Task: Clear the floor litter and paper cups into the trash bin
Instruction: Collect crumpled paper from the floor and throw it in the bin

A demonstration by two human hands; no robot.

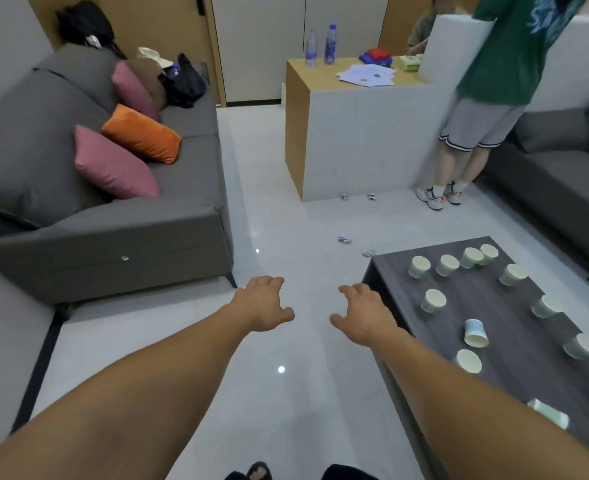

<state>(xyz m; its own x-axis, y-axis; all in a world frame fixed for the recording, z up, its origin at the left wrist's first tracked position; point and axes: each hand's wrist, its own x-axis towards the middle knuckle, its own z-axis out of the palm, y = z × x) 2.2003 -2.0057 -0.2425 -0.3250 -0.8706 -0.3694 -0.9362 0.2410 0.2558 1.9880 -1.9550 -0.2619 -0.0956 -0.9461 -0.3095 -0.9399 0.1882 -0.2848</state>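
Observation:
Several pale paper cups [433, 301] stand on a dark wooden coffee table [515, 344] at the right; one cup [475, 333] lies tipped over. Small crumpled litter scraps lie on the white floor: one scrap [344, 240] ahead, another [368, 252] by the table corner, two more [345, 196] at the foot of the counter. My left hand [263, 303] and my right hand [366, 313] reach forward over the floor, fingers relaxed, holding nothing. No trash bin is in view.
A grey sofa [113, 237] with pink and orange cushions lines the left. A wood and white counter [362, 133] with bottles and papers stands ahead. A person in a green shirt [494, 98] stands beside it. Another grey sofa [563, 181] is at the right.

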